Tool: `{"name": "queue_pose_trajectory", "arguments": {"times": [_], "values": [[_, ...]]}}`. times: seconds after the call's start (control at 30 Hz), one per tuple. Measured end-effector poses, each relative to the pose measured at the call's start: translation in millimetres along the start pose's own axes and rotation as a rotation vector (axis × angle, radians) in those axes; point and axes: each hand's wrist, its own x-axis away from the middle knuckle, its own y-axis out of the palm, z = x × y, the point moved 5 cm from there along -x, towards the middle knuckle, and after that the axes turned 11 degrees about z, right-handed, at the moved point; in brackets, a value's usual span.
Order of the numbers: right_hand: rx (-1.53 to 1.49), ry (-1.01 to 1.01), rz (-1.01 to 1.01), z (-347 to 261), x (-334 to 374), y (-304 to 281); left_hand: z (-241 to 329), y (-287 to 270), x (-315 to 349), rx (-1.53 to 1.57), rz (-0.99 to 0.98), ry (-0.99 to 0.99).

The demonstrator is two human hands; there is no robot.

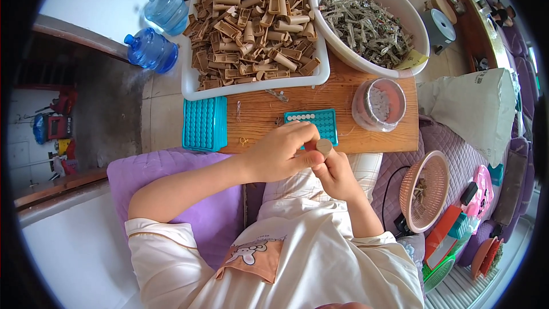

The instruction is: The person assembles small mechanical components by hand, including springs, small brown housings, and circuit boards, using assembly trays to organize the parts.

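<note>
My left hand (283, 150) and my right hand (341, 178) meet over the table's front edge. Between their closed fingers is a tan cylindrical casing (324, 147), its round flat end facing up. Most of its length is hidden by the fingers. Just beyond my hands lies a small teal tray (326, 119) with round recesses; white round pieces (301, 117) sit in some of them along the far row. The left hand covers part of this tray. A large white tray (257, 87) heaped with tan plastic casings (246, 28) stands at the far side.
Stacked teal trays (204, 125) stand on the wooden table (257, 114) at left. A round tub (378, 105) of small white pieces sits at right, behind it a basin (420, 51) of bundled wires. Blue water bottles (151, 53) stand far left; a pink basket (426, 191) rests at right.
</note>
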Motion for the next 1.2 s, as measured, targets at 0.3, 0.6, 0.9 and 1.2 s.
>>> {"name": "queue_pose_trajectory", "arguments": {"times": [0.3, 0.6, 0.9, 1.2], "values": [[-0.708, 0.255, -0.141, 23.2, 15.3, 23.1, -16.6, 19.8, 14.8, 0.633, -0.145, -0.565], [-0.293, 0.265, -0.066, 29.0, -1.7, -25.3, -39.2, 11.1, 16.8, 0.895, 0.163, -0.727], [0.980, -0.046, 0.143, 92.4, -66.5, -167.4, -45.2, 6.8, 14.2, 0.849, 0.258, -0.876], [1.416, 0.044, -0.165, 138.7, -86.6, -163.9, -50.0, 7.9, 22.2, 0.765, 0.257, -0.984]]}}
